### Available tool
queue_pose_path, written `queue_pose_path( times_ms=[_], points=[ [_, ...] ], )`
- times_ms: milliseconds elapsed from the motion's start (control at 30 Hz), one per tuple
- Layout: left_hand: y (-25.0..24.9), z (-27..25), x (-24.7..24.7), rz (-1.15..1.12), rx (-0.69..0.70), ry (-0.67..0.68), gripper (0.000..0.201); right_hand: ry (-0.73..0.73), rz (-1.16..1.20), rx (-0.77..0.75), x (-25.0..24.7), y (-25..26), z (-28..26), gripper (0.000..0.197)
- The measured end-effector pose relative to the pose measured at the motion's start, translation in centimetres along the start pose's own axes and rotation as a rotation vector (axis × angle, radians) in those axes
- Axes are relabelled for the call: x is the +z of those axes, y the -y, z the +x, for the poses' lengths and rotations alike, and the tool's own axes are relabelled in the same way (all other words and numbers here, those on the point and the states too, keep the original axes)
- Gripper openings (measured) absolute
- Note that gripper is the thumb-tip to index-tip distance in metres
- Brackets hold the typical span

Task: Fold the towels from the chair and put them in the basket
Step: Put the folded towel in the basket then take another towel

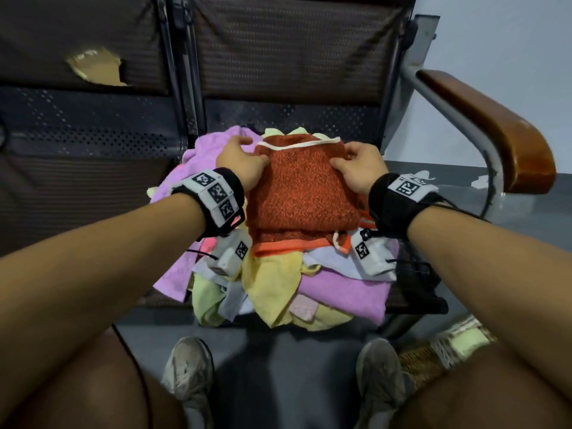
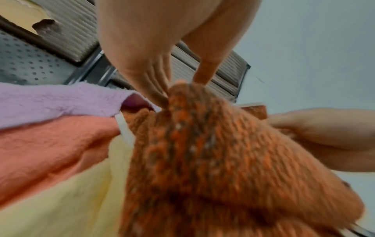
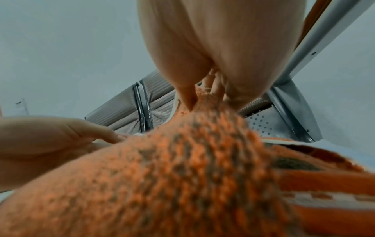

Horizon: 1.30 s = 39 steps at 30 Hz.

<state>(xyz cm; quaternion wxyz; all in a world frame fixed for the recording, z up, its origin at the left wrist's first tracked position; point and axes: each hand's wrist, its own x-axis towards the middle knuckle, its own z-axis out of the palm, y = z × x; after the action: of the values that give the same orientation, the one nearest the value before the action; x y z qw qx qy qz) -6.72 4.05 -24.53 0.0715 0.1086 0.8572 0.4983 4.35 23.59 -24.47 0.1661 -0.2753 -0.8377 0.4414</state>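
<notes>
Two hands are in view, both on one orange towel [image 1: 301, 193]. The left hand [image 1: 240, 164] pinches the towel's left edge between thumb and fingers; the left wrist view shows the cloth bunched up into that pinch. The right hand [image 1: 356, 168] pinches the right edge in the same way, thumb on top and fingers curled against the fabric. The towel lies stretched between the two hands, folded over, with one white-bound edge just beyond the fingertips and one bright orange hem on the side nearest the wrists.

The orange towel rests on top of a heap of towels [image 1: 272, 292] on one chair [image 1: 486, 119]. The heap spreads under both wrists and toward the person. Countable in it: two lilac pieces, one beyond and to the outside of the left hand [image 1: 210, 147], one below the right wrist [image 1: 343, 292]; at least two pale yellow pieces [image 1: 269, 286] below the left wrist; one white piece [image 1: 328, 261] between them; one small pink piece lower still. The exact total cannot be told, since the layers overlap.

One basket [image 1: 421, 363], woven with a lace-trimmed lining, stands on the floor well below the right forearm, partly hidden by it. One pale yellow-green cloth [image 1: 467, 339] shows inside it.

Each wrist carries one black band with square printed markers. Two shoes show on the floor below the heap.
</notes>
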Motion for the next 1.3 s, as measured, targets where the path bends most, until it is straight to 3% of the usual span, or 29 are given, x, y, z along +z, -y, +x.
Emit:
queue_pose_path(
  times_ms=[33, 100, 167, 233, 300, 333, 400, 467, 533, 633, 733, 800, 867, 1000, 1100, 1200, 1300],
  points=[
    [0.1, -0.5, 0.0, 0.006, 0.046, -0.012, 0.050, 0.004, -0.030, -0.011, 0.3, -0.2, 0.2, 0.027],
    [0.6, -1.8, -0.3, 0.018, 0.203, -0.008, 0.034, 0.010, -0.106, -0.041, 0.4, -0.6, 0.2, 0.033],
    [1.1, -3.4, -0.8, 0.063, 0.332, 0.094, 0.017, -0.037, -0.203, -0.108, -0.2, -0.7, -0.3, 0.040],
    [1.5, -4.9, -1.3, 0.165, 0.383, 0.239, 0.012, -0.097, -0.249, -0.275, -1.2, -0.6, -1.6, 0.036],
    [2.3, -5.8, -1.8, 0.290, 0.408, 0.356, 0.034, -0.055, -0.294, -0.496, -2.1, -0.7, -3.3, 0.021],
    [2.7, -6.0, -2.0, 0.336, 0.427, 0.415, 0.051, 0.037, -0.338, -0.566, -2.3, -0.9, -4.1, 0.020],
    [3.2, -6.2, -2.4, 0.409, 0.458, 0.508, 0.079, 0.277, -0.470, -0.586, -2.2, -1.5, -5.6, 0.039],
    [3.6, -6.1, -2.6, 0.478, 0.474, 0.498, 0.088, 0.423, -0.598, -0.570, -2.0, -2.2, -6.0, 0.066],
    [3.9, -5.8, -2.4, 0.512, 0.480, 0.408, 0.081, 0.462, -0.653, -0.553, -1.6, -2.6, -6.1, 0.077],
    [4.0, -5.5, -2.4, 0.468, 0.479, 0.279, 0.055, 0.373, -0.581, -0.544, -1.6, -2.5, -6.1, 0.051],
    [3.9, -4.8, -3.0, 0.310, 0.401, 0.296, 0.029, 0.307, -0.521, -0.538, -2.2, -1.9, -6.7, 0.022],
    [3.8, -4.5, -3.6, 0.133, 0.293, 0.360, 0.027, 0.318, -0.494, -0.535, -2.9, -1.3, -7.1, 0.006],
    [3.9, -4.3, -3.9, -0.040, 0.187, 0.387, 0.022, 0.349, -0.410, -0.484, -3.4, -0.9, -7.1, 0.011],
    [4.3, -4.0, -3.5, -0.108, 0.064, 0.375, 0.026, 0.453, -0.059, -0.197, -3.2, -0.9, -6.8, 0.026],
    [4.3, -3.8, -2.7, 0.016, 0.043, 0.267, 0.028, 0.377, -0.133, -0.155, -2.5, -2.0, -6.1, 0.027],
    [3.6, -4.4, -2.2, 0.234, -0.046, 0.171, 0.050, 0.302, -0.335, -0.194, -2.0, -3.0, -5.7, 0.026],
    [2.8, -5.0, -2.3, 0.233, -0.283, 0.333, 0.076, 0.274, -0.376, -0.193, -1.4, -3.3, -5.4, 0.031]
  ],
)
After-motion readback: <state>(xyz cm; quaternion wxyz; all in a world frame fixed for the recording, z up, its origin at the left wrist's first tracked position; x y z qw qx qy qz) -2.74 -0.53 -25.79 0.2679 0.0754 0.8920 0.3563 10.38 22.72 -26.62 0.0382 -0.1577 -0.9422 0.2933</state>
